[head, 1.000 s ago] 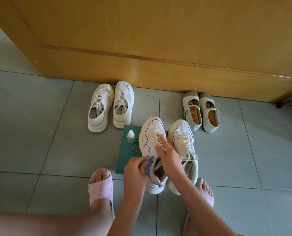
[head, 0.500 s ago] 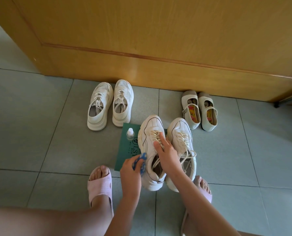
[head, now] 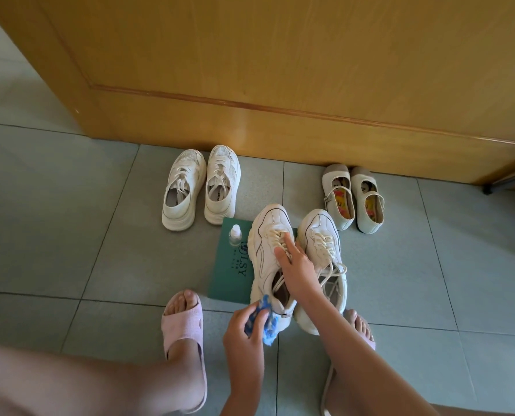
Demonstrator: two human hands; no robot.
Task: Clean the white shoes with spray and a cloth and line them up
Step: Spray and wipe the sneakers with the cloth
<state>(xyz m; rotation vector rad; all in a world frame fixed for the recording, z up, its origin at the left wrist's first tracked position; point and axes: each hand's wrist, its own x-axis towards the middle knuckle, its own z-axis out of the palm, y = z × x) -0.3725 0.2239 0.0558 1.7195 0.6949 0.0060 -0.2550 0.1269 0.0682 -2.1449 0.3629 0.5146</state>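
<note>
Two chunky white sneakers stand side by side on the floor, toes toward the door. My right hand (head: pixel 295 265) presses flat on the laces of the left sneaker (head: pixel 263 235), fingers straight. My left hand (head: pixel 247 328) grips a blue cloth (head: pixel 265 321) against that sneaker's heel. The right sneaker (head: pixel 320 232) stands beside it, its laces loose. A small clear spray bottle (head: pixel 235 234) with a white cap stands on a green card (head: pixel 230 265) just left of the sneakers.
A pair of white mesh sneakers (head: pixel 200 187) and a pair of cream strap shoes (head: pixel 353 196) stand by the wooden door (head: pixel 280 70). My feet in pink slippers (head: pixel 184 325) rest on the grey tiled floor (head: pixel 70 220).
My left hand with the blue cloth has slid from the sneaker's side down to its heel. My right hand has stayed on the laces.
</note>
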